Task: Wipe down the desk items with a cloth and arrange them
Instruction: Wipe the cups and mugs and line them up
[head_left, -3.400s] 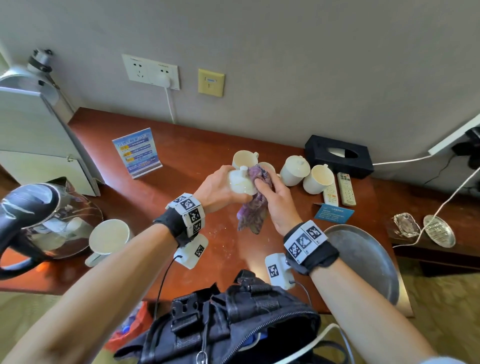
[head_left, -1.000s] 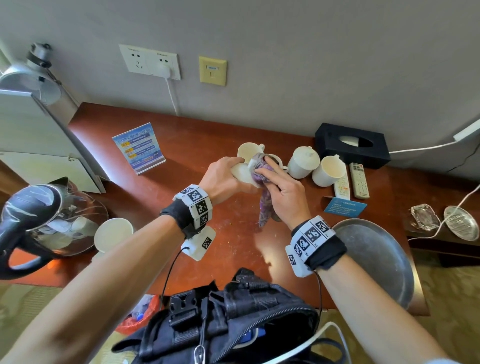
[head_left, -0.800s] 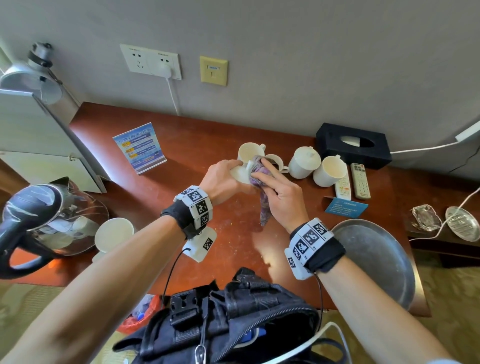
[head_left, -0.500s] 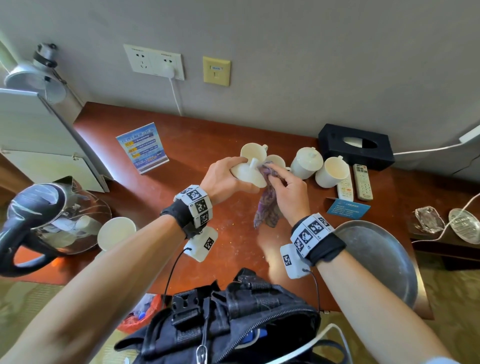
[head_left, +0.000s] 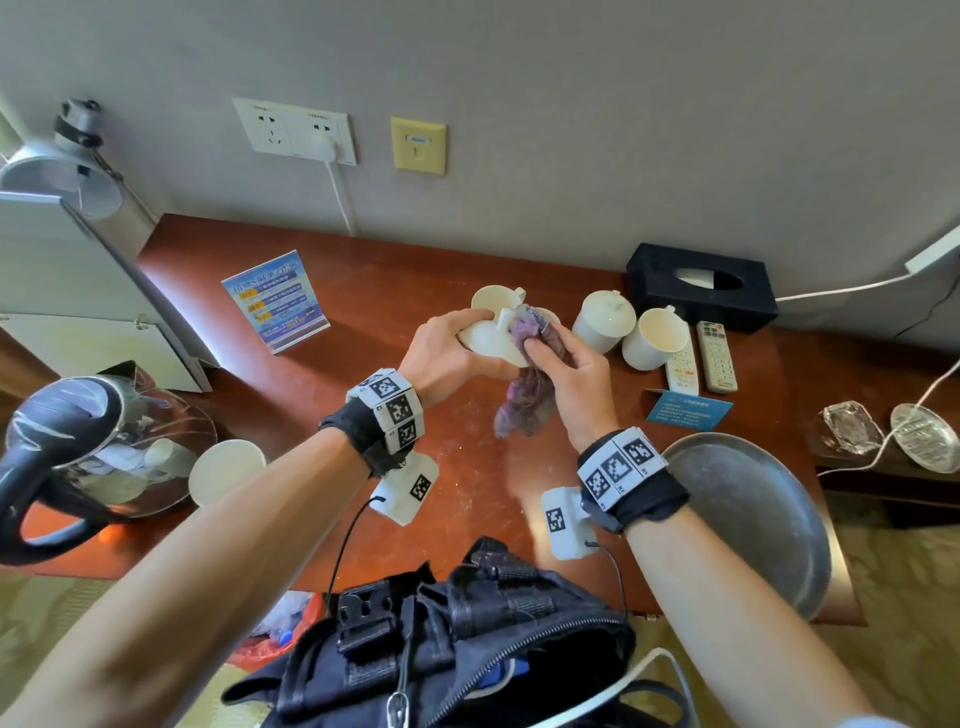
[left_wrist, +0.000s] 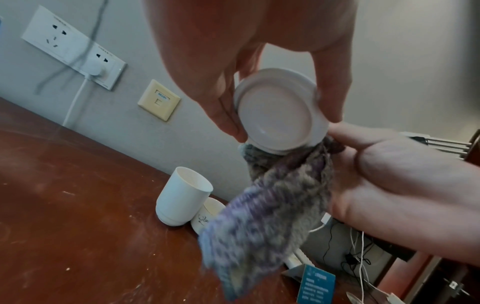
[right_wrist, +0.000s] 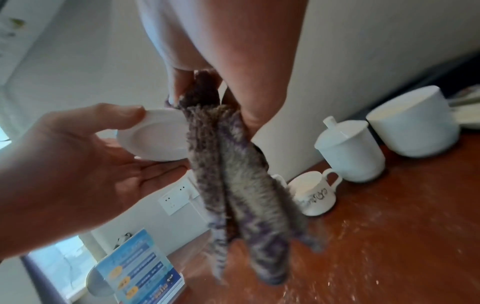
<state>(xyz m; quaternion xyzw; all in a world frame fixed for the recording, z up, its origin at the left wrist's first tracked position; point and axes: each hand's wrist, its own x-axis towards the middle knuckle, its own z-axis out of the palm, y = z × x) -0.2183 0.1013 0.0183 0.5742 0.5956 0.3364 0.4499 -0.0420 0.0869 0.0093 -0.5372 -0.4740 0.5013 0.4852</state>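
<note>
With the left hand (head_left: 447, 353) gripping the white lid (left_wrist: 279, 112) by its rim, the right hand (head_left: 571, 379), pinching the cloth (head_left: 524, 400), should rub around the knob

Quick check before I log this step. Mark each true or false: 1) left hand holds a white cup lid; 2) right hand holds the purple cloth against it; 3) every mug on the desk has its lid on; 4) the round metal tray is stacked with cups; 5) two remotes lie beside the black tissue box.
1) True: the left hand grips the white lid.
2) True: the right hand pinches the cloth at the lid.
3) False: only one lidded mug; an open mug stands beside it.
4) False: the metal tray holds nothing.
5) True: the remotes lie by the tissue box.
</note>
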